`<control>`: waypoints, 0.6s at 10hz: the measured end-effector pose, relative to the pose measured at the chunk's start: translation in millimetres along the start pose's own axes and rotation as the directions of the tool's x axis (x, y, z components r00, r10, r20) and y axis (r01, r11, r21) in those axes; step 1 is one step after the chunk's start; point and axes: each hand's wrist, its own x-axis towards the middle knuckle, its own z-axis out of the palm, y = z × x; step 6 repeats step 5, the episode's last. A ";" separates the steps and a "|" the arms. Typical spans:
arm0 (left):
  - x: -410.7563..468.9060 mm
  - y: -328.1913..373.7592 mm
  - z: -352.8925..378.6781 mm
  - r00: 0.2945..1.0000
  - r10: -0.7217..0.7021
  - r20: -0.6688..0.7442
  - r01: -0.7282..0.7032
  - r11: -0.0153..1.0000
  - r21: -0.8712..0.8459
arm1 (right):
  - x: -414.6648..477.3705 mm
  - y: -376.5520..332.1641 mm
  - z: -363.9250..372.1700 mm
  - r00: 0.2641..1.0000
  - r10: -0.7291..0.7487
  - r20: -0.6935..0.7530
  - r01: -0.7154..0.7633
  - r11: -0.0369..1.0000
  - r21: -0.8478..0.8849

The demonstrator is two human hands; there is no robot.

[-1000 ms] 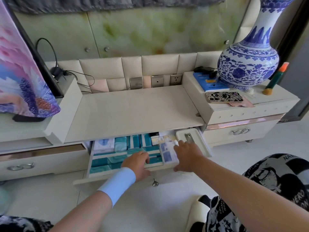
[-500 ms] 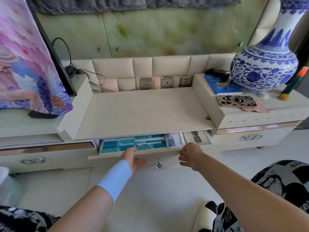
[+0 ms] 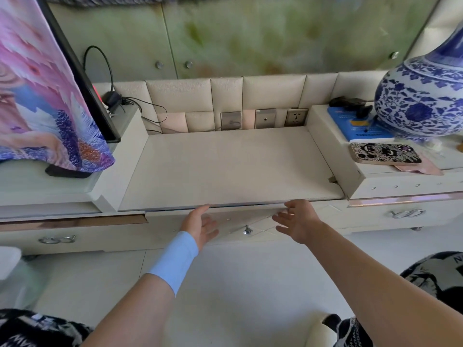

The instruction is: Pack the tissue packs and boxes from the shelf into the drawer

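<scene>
Both hands are hovering spread and slack in front of the drawer, holding nothing. My left hand is sitting just left of the knob, and my right hand just right of it. I cannot tell whether either is touching the front.

The drawer is looking shut, so the tissue packs and boxes are not showing. I am judging they are lying inside, since none is showing on the shelf above the knob.

What is worrying me is that my left fingertips are lying right at the seam above the knob, and a last push could be nipping them. A pack riding high inside could also be keeping the front from seating flush, and shoving harder would be crushing it.
</scene>
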 end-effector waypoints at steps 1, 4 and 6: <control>6.8 5.8 -3.7 0.999 0.030 0.035 -0.033 0.996 0.081 | 5.0 -2.9 4.2 1.000 0.002 0.015 -0.002 1.000 0.004; 2.3 7.1 -1.2 0.992 0.121 0.018 -0.122 0.961 0.248 | -0.1 -5.4 13.4 0.997 0.064 0.037 -0.054 0.975 -0.217; -27.4 36.5 5.3 0.948 0.313 0.057 -0.315 0.904 0.289 | -16.5 -17.5 23.6 0.998 -0.057 -0.030 0.038 0.897 -0.441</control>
